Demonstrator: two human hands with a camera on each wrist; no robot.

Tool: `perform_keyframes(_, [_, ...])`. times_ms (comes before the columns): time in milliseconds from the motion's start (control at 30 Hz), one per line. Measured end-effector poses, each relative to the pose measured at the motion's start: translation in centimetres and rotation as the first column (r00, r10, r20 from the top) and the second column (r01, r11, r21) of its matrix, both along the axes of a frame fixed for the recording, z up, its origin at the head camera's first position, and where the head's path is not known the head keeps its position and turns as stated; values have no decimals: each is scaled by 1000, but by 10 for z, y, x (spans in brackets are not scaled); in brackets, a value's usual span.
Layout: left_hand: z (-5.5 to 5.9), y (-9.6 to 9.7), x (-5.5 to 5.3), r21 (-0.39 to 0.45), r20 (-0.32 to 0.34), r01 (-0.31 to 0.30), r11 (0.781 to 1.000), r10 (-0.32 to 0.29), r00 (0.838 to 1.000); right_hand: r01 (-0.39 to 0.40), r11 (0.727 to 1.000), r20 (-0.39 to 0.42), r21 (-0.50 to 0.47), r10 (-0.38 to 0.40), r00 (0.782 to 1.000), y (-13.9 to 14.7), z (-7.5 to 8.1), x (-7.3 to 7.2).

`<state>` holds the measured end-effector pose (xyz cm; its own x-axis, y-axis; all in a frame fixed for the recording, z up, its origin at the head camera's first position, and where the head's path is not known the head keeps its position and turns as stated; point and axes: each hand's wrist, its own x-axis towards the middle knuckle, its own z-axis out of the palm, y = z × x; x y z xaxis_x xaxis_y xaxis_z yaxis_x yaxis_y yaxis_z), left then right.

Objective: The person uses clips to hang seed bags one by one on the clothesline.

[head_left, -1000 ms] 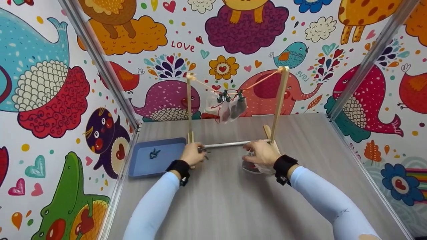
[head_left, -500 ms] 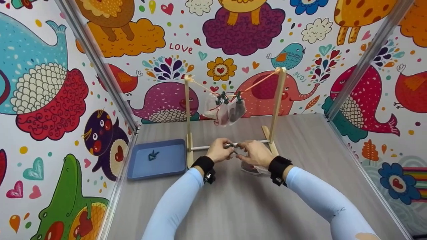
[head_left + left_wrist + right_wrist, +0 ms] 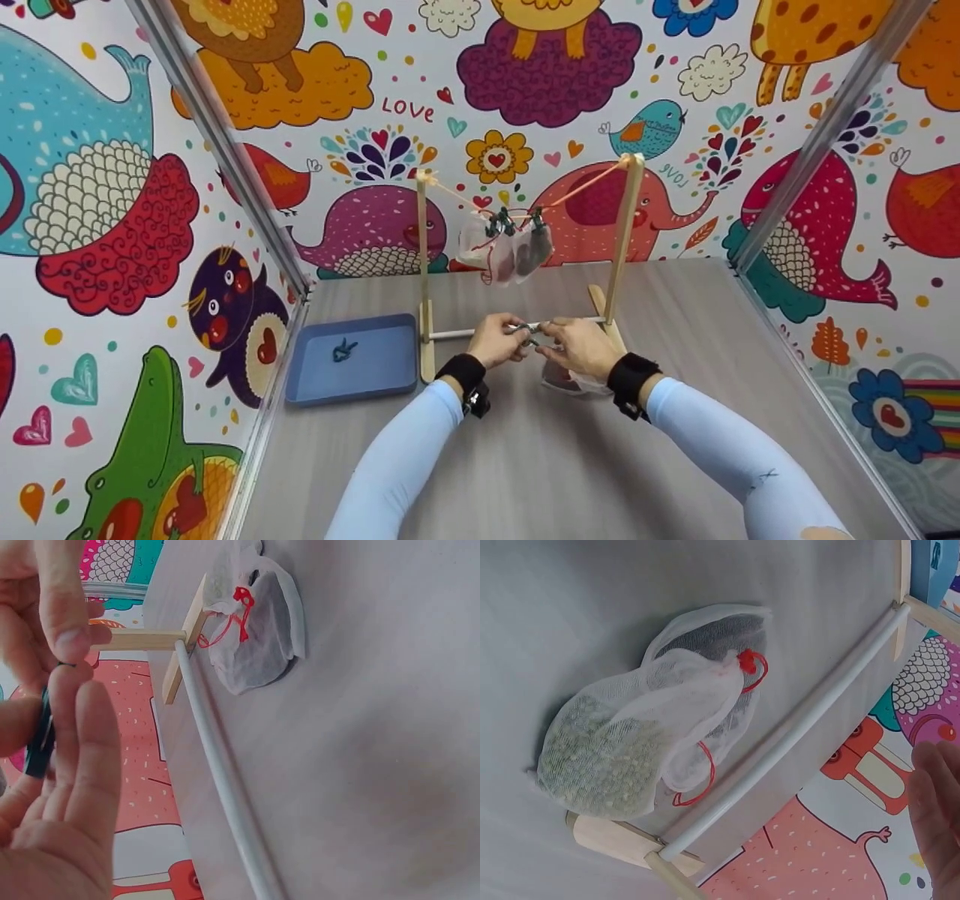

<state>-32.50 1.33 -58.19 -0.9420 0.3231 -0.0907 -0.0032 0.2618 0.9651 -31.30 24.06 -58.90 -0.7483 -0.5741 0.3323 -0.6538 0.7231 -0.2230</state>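
In the head view my left hand (image 3: 497, 342) holds a small dark green clothespin (image 3: 529, 335) low over the crossbar. The left wrist view shows this clothespin (image 3: 40, 736) between left thumb and fingers. My right hand (image 3: 585, 347) meets it from the right, fingertips at the clothespin; whether they pinch it is unclear. Below the right hand lie white mesh drawstring bags (image 3: 568, 379). One mesh bag (image 3: 611, 746) holds pale green grains, and a darker-filled mesh bag (image 3: 712, 634) lies behind it. Red cords close them.
A wooden stand with a left post (image 3: 424, 247), right post (image 3: 624, 240) and white crossbar (image 3: 454, 334) carries an orange line. Mesh bags (image 3: 502, 251) hang from it by dark green clothespins. At left, a blue tray (image 3: 386, 375) holds dark green clothespins (image 3: 344, 349). Patterned walls surround the table.
My left hand has moved right from beside the tray with the clothespin, meeting my right hand over the crossbar. The right hand has stayed nearly in place; its fingertips now meet the clothespin.
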Motion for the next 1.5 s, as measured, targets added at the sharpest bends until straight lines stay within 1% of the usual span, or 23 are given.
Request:
perform_keyframes(133, [-10, 5, 2, -53, 6, -70, 996, 71, 997, 30, 999, -41, 10, -30, 999, 5, -4, -4])
perform_keyframes(200, [-28, 9, 0, -120, -32, -67, 991, 64, 997, 53, 999, -35, 0, -53, 998, 9, -6, -6])
perform_keyframes(233, [-56, 13, -7, -166, -109, -56, 985, 38, 993, 65, 998, -33, -4, -65, 997, 11, -7, -6])
perform_keyframes(267, [-80, 17, -12, -224, -205, -41, 974, -6, 979, 79, 997, -35, -4, -79, 996, 13, -9, -7])
perform_keyframes(300, [-104, 21, -16, -306, -279, -29, 952, -60, 958, 92, 996, -29, -10, -93, 995, 15, -9, -8])
perform_keyframes(333, [-119, 25, -17, -405, -332, -21, 914, -125, 935, 104, 994, -24, -13, -104, 994, 17, -10, -8])
perform_keyframes(367, [-132, 28, -17, -498, -381, -23, 867, -194, 904, 114, 993, -23, -11, -115, 993, 19, -11, -8])
perform_keyframes(400, [-146, 32, -15, -586, -432, -46, 809, -264, 862, 123, 992, -16, -12, -124, 992, 20, -11, -9])
perform_keyframes(433, [-150, 35, -9, -665, -434, -57, 745, -324, 841, 131, 991, -6, -9, -131, 991, 21, -11, -9])
perform_keyframes(467, [-137, 36, 3, -730, -396, -39, 682, -376, 838, 134, 991, 0, -3, -134, 991, 22, -12, -9])
perform_keyframes(500, [-126, 38, 14, -784, -340, -12, 621, -413, 845, 133, 991, 3, 3, -133, 991, 22, -12, -9])
perform_keyframes(533, [-117, 40, 26, -817, -307, 3, 577, -440, 844, 128, 992, -3, 14, -128, 992, 22, -13, -8])
perform_keyframes(600, [-113, 45, 41, -853, -277, 13, 522, -472, 837, 116, 993, -14, 23, -115, 993, 22, -14, -7])
perform_keyframes(633, [-108, 47, 49, -860, -247, 38, 509, -479, 842, 110, 994, -24, 28, -109, 994, 23, -14, -7])
perform_keyframes(733, [-113, 53, 58, -874, -213, 82, 478, -530, 821, 94, 995, -49, 27, -93, 994, 25, -16, -7])
perform_keyframes(800, [-113, 55, 61, -883, -195, 106, 456, -563, 803, 96, 995, -48, 32, -94, 994, 26, -17, -7])
perform_keyframes(867, [-111, 55, 61, -892, -181, 116, 437, -580, 794, 97, 994, -40, 43, -95, 995, 28, -17, -7])
perform_keyframes(967, [-107, 50, 55, -896, -195, 97, 433, -581, 790, 101, 992, -21, 69, -100, 995, 31, -18, -6])
perform_keyframes(1100, [-109, 32, 43, -887, -228, 59, 459, -546, 806, 106, 989, -27, 101, -103, 994, 31, -18, -5])
perform_keyframes(1200, [-112, 12, 34, -888, -238, 29, 459, -514, 824, 120, 985, -61, 125, -113, 992, 31, -18, -6])
perform_keyframes(1267, [-111, -2, 30, -892, -230, 20, 452, -491, 841, 129, 983, -64, 130, -122, 990, 30, -17, -6])
perform_keyframes(1367, [-109, -21, 27, -892, -194, 30, 451, -442, 876, 131, 983, -47, 129, -126, 991, 29, -17, -7])
perform_keyframes(1500, [-110, -38, 25, -884, -199, -2, 467, -373, 906, 127, 986, -20, 111, -126, 992, 28, -17, -8])
